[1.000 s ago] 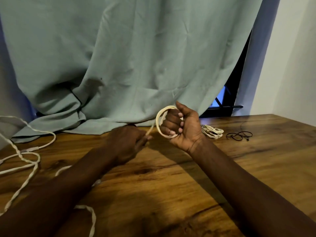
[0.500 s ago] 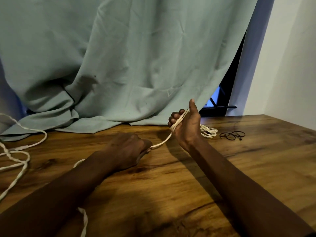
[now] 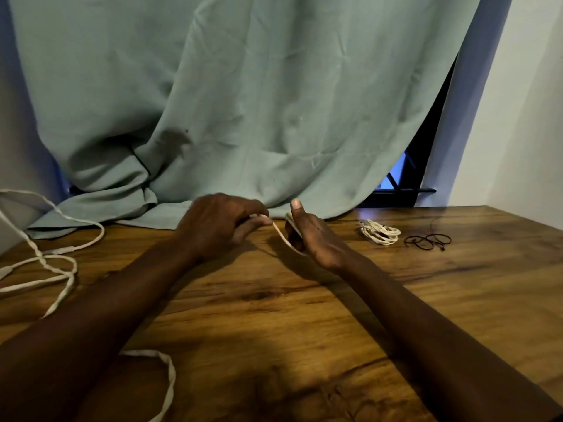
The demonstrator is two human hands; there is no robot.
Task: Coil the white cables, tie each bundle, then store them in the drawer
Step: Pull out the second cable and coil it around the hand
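Observation:
My right hand (image 3: 310,236) is turned edge-on above the wooden table (image 3: 396,315), thumb up, and holds a small coil of white cable that is mostly hidden behind the palm. A short stretch of that white cable (image 3: 279,234) runs from it to my left hand (image 3: 222,223), which pinches it between thumb and fingers. The loose rest of the cable (image 3: 54,269) trails over the table's left side and loops under my left forearm. A finished white cable bundle (image 3: 379,232) lies to the right of my hands.
Thin black ties (image 3: 428,240) lie just right of the bundle. A pale green curtain (image 3: 243,117) hangs behind and spills onto the table's back edge. A dark window gap (image 3: 405,178) and a white wall are at the right. No drawer is in view.
My left hand has moved up and toward the right hand, shortening the cable between them. The right hand has lowered and turned edge-on, hiding the coil.

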